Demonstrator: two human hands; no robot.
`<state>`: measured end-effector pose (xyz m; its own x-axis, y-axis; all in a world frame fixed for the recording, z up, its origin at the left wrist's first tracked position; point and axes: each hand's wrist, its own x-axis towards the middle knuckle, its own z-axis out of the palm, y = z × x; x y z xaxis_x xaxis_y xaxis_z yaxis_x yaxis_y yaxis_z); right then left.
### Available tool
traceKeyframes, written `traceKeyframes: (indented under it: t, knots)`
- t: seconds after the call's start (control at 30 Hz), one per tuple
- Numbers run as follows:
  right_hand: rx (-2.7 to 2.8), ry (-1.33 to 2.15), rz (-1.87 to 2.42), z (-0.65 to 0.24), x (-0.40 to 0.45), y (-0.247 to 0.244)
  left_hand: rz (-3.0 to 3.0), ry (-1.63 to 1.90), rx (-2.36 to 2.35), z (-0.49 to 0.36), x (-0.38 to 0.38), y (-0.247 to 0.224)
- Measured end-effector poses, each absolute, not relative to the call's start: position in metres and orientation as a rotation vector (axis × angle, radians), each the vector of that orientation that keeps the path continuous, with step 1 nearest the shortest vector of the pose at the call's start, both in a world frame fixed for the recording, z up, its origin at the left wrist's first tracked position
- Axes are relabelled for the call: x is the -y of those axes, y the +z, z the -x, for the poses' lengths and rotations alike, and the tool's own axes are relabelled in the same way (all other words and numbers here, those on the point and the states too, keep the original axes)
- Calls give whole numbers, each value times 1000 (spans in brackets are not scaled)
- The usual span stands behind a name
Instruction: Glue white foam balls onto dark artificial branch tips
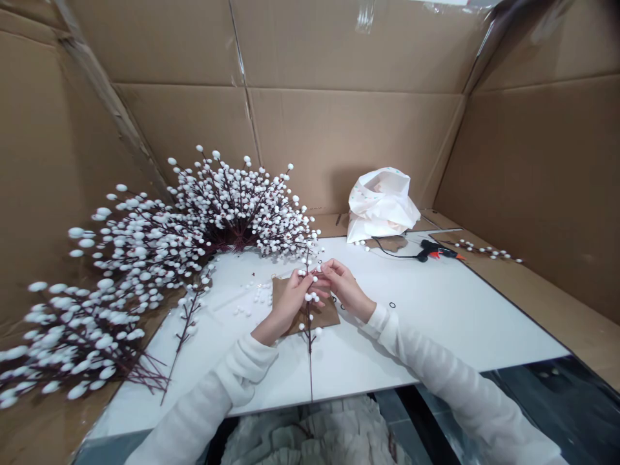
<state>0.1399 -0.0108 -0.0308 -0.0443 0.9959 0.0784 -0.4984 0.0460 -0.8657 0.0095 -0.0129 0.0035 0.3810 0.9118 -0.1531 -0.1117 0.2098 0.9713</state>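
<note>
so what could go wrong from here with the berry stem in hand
A berry might pop off the berry stem if the left hand or right hand presses too hard where they meet around it. The loose white berries could be knocked and scattered by a sleeve. What looks like a glue gun lies with its cord across the table; if hot, it might scorch something, though its heat can't be seen.
</note>
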Motion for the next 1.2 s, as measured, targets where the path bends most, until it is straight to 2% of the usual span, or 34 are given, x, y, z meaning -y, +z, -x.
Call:
traceKeyframes:
  t: [1.2]
  knots:
    - [1043,1467,787,-152,11,-14,-1254,907,-918,-6,13,8]
